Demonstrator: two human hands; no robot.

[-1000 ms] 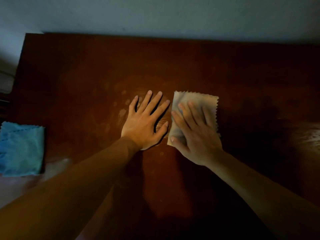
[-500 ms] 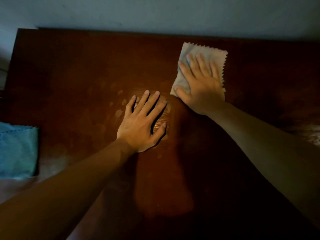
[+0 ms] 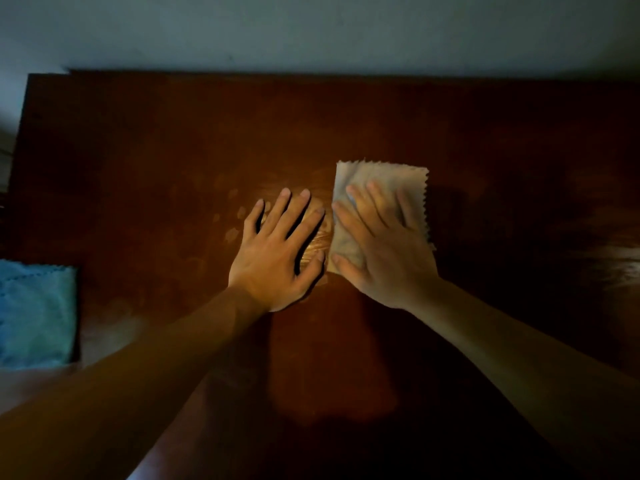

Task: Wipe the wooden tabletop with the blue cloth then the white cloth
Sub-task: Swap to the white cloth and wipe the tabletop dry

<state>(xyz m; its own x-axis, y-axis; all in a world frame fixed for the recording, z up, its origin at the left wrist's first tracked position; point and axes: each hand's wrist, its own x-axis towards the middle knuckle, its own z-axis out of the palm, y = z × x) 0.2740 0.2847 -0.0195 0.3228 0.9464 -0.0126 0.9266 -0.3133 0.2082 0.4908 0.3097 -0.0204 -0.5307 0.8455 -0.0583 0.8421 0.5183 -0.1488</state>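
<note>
The dark wooden tabletop [image 3: 145, 157] fills most of the view in dim light. A white cloth [image 3: 388, 176] with zigzag edges lies flat near the middle. My right hand [image 3: 384, 247] presses on it with straight, spread fingers and covers its lower half. My left hand [image 3: 277, 252] lies flat on the bare wood just left of the cloth, fingers spread. The folded blue cloth [image 3: 34, 313] lies by itself at the left edge of the table, partly cut off by the frame.
A pale wall [image 3: 311, 29] runs along the table's far edge. Faint light smudges [image 3: 232, 233] mark the wood left of my left hand. A bright reflection [image 3: 620, 261] shows on the wood at the right edge.
My right hand slid the white cloth from the far edge back toward me, beside my left hand. My left hand has stayed in place.
</note>
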